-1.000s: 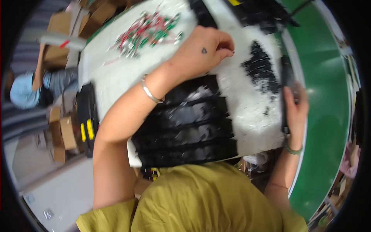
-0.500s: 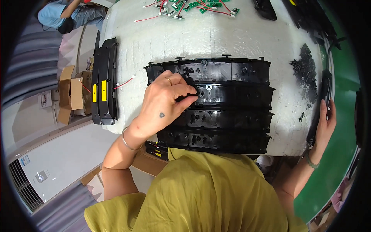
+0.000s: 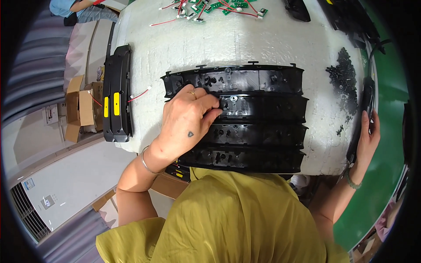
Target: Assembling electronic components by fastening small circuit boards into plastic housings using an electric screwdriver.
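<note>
Four curved black plastic housings lie in rows before me, among them the second one (image 3: 267, 108), with small posts and holes inside. My left hand (image 3: 188, 116) is over the left part of that second housing, its thumb and forefinger pinched together. What lies between the fingertips, if anything, is hidden. At the table's right edge my right hand (image 3: 368, 138) has its fingers around a slim black electric screwdriver (image 3: 369, 94) with a cable at its top. Small dark pieces (image 3: 211, 81) sit in the farthest housing.
A pile of small black screws (image 3: 343, 79) lies on the right of the padded white table (image 3: 175, 48). Green circuit boards with red wires (image 3: 215, 6) are at the far side. Black housings with yellow labels (image 3: 118, 96) stand left, beside an open cardboard box (image 3: 90, 103).
My left hand stays at the second housing, its wrist turned slightly and fingertips shifted a little left. The whole view has moved slightly. My right hand keeps its place by the screwdriver.
</note>
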Demonstrator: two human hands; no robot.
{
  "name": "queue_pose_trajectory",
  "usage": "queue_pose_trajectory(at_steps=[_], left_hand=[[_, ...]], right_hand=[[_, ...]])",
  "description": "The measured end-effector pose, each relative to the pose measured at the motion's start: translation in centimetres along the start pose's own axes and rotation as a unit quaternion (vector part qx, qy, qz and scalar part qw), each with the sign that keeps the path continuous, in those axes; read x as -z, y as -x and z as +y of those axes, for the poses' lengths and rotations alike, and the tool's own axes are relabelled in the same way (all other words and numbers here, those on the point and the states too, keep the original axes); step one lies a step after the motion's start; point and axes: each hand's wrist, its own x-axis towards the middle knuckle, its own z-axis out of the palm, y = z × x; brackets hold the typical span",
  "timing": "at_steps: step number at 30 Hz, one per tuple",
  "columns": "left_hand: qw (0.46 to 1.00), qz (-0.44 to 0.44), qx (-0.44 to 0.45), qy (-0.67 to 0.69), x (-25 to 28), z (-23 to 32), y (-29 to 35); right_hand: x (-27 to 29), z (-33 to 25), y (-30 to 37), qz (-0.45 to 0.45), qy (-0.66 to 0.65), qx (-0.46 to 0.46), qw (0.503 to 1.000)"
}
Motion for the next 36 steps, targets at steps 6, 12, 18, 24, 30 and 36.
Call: queue_pose_trajectory(at_steps=[6,12,18,24,30,36], left_hand=[[0.998,-0.052,-0.027,0.022,2.3,0.5,-1.4],[0.96,-0.033,-0.222,0.167,-1.7,5.1,-12.8],[0.95,-0.029,-0.275,0.143,-8.5,8.1,-19.4],[0.956,-0.109,-0.234,0.137,-9.4,9.3,-19.8],[0.955,-0.1,-0.225,0.165,-8.7,8.2,-19.6],[0.928,0.02,-0.264,0.261,-3.2,5.5,-15.2]], right_hand=[[-0.6,-0.8,0.9,-0.011,0.013,-0.019,1.0],[-0.3,-1.4,0.8,0.011,0.0,0.004,1.0],[-0.3,-1.9,0.3,0.019,-0.005,0.051,0.999],[-0.1,-0.3,0.9,-0.006,-0.042,-0.014,0.999],[-0.5,-0.8,0.7,-0.015,-0.048,0.003,0.999],[-0.2,-0.3,1.0,-0.015,-0.036,0.018,0.999]])
